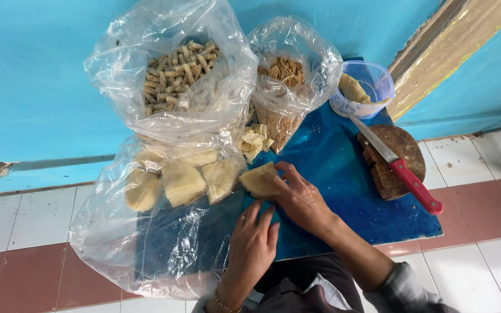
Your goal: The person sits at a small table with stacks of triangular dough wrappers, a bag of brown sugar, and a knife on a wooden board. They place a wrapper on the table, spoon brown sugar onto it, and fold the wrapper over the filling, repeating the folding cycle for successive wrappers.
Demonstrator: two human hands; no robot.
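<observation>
- While your right hand (300, 200) presses its fingers around a pale yellow, half-moon dough wrapper (257, 181) on the blue tabletop (331, 168), that grip is closed lightly on the wrapper's near edge, not clenched.
- Your left hand (253, 243) lies flat and empty just below the wrapper, fingers spread on the blue surface, holding nothing.
- The wrapper sits at the table's middle, touching the mouth of a large clear plastic bag (163, 232) that holds more pale folded wrappers (182, 182).
- Risk: the thin dough looks soft, so a hard pinch could tear or crease it.
- Risk: the loose plastic film beside your left fingers could catch and drag the bag's contents.
- Behind it stand a clear bag of small tan rolled sticks (176, 72) and a clear bag of brown crumbly filling (282, 72); a nudge could tip either.
- To your right, a red-handled knife (398, 165) rests on a round dark wooden block (392, 162), blade pointing away; a careless sweep could strike it.
- Both your forearms reach forward, the right wrist crossing inward over the left.
</observation>
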